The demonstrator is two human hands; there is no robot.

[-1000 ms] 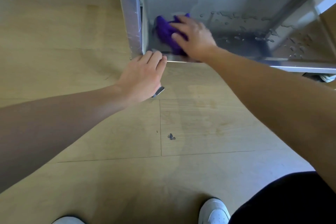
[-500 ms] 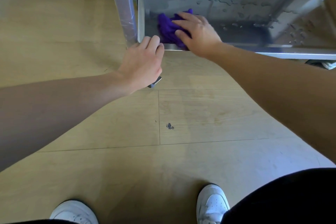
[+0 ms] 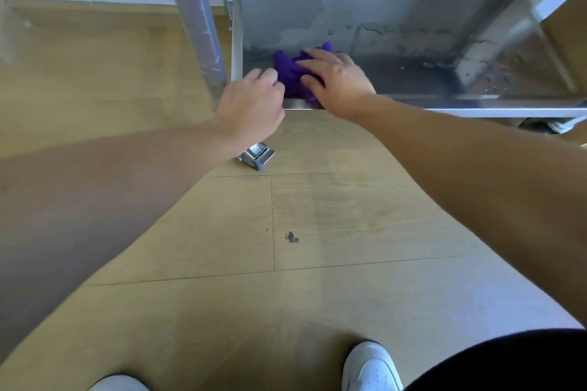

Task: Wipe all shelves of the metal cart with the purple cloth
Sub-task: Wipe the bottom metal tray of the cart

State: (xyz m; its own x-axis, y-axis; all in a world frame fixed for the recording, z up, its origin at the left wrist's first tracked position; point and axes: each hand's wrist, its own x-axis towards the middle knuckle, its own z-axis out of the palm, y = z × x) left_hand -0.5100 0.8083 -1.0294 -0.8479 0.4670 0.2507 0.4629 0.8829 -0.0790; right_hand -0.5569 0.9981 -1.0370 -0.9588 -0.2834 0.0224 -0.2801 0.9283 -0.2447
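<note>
The round grey cart post (image 3: 197, 25), wrapped in glossy film, stood at the left. Just beside it, the left hand (image 3: 251, 105) had bent fingers at the front corner of the smooth steel bottom shelf (image 3: 413, 79). Their tips were hidden, so I could not tell if they gripped anything. The crumpled purple cloth (image 3: 287, 73) lay in that wet corner under the right hand (image 3: 336, 82), whose straight fingers pressed on it.

The wet metal shelf (image 3: 413, 79) bears a bunched purple cloth (image 3: 289, 70) near its left end.
</note>
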